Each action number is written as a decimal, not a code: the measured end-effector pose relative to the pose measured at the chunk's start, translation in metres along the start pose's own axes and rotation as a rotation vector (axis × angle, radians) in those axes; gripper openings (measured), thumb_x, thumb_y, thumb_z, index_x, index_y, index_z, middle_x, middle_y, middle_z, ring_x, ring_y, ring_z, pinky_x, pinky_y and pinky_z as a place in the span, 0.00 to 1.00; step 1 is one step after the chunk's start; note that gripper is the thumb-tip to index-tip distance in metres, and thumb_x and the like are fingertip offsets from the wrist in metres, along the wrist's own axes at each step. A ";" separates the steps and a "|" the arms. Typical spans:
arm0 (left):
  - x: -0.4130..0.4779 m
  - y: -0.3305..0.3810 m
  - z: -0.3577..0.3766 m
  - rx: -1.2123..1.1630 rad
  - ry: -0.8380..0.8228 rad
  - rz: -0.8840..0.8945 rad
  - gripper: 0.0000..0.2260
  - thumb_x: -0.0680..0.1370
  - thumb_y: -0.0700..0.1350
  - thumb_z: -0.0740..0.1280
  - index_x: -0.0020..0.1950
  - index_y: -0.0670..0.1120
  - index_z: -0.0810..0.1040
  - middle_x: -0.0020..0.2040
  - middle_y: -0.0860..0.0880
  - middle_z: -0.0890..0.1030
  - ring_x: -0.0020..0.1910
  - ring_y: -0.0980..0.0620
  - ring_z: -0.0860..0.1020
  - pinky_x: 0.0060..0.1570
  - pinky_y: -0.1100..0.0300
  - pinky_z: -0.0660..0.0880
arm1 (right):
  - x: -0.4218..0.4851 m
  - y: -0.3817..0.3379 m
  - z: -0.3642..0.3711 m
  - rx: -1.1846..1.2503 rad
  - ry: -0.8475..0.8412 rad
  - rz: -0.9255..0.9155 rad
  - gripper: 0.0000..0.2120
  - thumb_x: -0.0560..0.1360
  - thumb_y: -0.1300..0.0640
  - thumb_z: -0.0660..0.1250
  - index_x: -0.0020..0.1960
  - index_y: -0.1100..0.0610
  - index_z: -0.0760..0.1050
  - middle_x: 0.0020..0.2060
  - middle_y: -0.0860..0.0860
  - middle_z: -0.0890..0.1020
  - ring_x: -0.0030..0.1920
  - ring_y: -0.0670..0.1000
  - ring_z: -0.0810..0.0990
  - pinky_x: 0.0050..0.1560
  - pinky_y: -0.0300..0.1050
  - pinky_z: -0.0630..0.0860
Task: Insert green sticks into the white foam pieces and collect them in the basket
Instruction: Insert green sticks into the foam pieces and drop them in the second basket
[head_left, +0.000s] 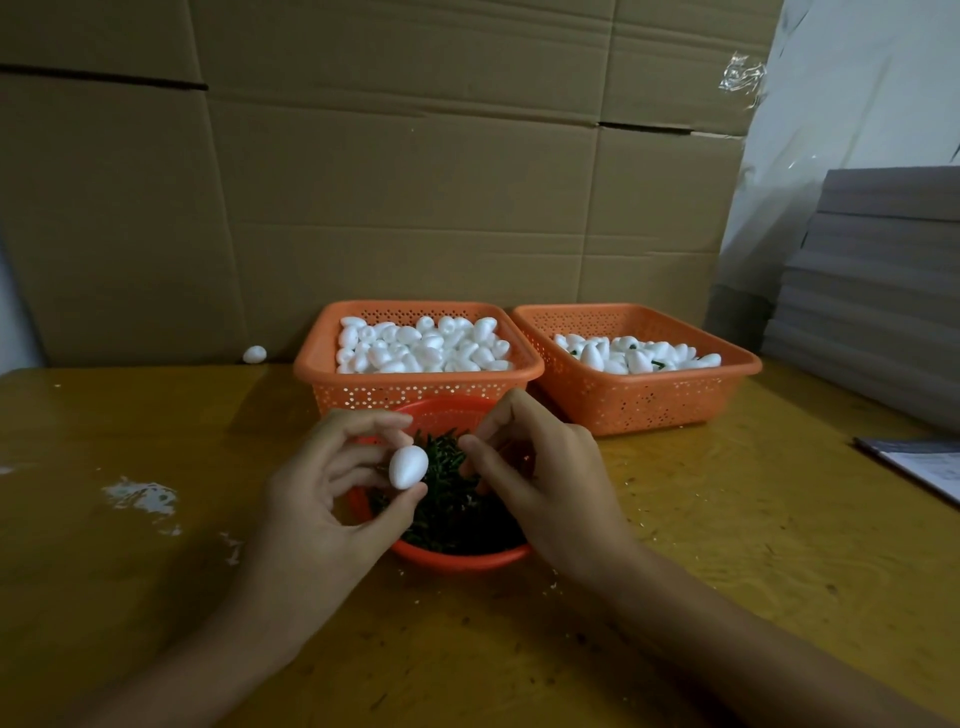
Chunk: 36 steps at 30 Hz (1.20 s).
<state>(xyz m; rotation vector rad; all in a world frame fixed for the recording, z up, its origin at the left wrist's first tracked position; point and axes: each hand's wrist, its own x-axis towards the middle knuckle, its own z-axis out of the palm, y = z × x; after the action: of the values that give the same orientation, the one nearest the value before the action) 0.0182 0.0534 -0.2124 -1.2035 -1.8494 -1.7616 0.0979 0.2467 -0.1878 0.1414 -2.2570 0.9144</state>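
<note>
Cardboard is backing a yellow table (156, 597). Beyond the fingers, a full basket (311, 364) and a second basket (649, 400) are sitting. Under the fingers, a bowl (467, 561) is holding sticks (452, 509). The left hand (322, 499) is pinching a foam egg (408, 467) between thumb and fingertips. The right hand (545, 483) is curling over the sticks, grip unclear.
</note>
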 end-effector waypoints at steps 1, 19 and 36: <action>0.001 -0.001 0.000 -0.017 -0.005 0.004 0.20 0.72 0.35 0.78 0.58 0.53 0.81 0.56 0.50 0.83 0.56 0.50 0.85 0.54 0.61 0.81 | 0.000 0.000 0.000 0.000 0.001 0.000 0.07 0.82 0.53 0.71 0.49 0.54 0.76 0.38 0.43 0.85 0.39 0.45 0.84 0.41 0.54 0.80; 0.001 0.000 -0.002 0.136 -0.046 0.083 0.15 0.74 0.45 0.79 0.60 0.54 0.85 0.54 0.53 0.78 0.53 0.48 0.80 0.47 0.58 0.79 | 0.000 0.000 0.001 0.001 -0.028 0.003 0.07 0.82 0.51 0.69 0.51 0.54 0.75 0.40 0.43 0.85 0.40 0.46 0.85 0.42 0.55 0.81; 0.000 0.003 0.000 -0.005 -0.020 -0.051 0.11 0.74 0.55 0.74 0.56 0.59 0.80 0.52 0.54 0.84 0.53 0.51 0.84 0.50 0.65 0.79 | -0.001 0.000 0.001 0.005 -0.047 0.017 0.09 0.81 0.48 0.70 0.48 0.52 0.75 0.40 0.46 0.85 0.40 0.49 0.84 0.41 0.59 0.80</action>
<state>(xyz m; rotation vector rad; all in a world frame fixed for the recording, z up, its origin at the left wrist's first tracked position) 0.0202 0.0529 -0.2098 -1.1898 -1.9041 -1.7881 0.0975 0.2461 -0.1892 0.1474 -2.3031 0.9346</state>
